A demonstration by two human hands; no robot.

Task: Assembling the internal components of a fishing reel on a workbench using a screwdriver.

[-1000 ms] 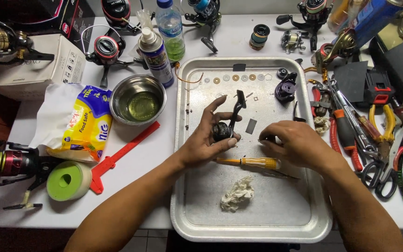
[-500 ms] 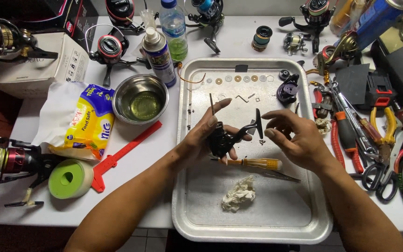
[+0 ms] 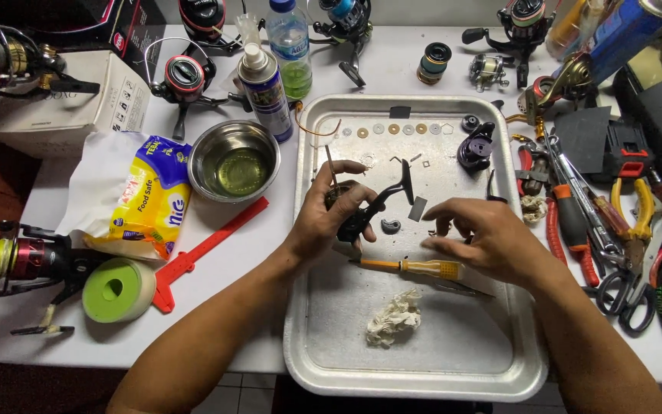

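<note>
The left hand [image 3: 331,211] has its fingers curled around a black fishing-reel body [image 3: 362,218], thumb on the near side and fingertips wrapped over the top, so the grip is closed on the part. From that grip the reel's slim black arm runs up and away toward the far right, ending near a small bent wire; that is the part's long axis, slanting across the metal tray [image 3: 308,337] rather than square to it.

The right hand [image 3: 476,238] hovers just to the right of the reel body, fingers loosely spread and half bent, holding nothing that can be made out. Between its fingertips and the reel lie a small grey curved piece [image 3: 390,225] and a grey flat tab [image 3: 417,208], both on the tray floor, nearer to the right fingers than to the left palm.

Just below both hands a yellow-handled screwdriver [image 3: 423,267] lies across the tray, its shaft pointing toward the left hand. Nearer the person rests a crumpled rag [image 3: 394,318]. Beyond the fingers, along the tray's far edge, sits a row of small washers [image 3: 392,129]. Outside the tray to the left stands a steel bowl [image 3: 233,161].
</note>
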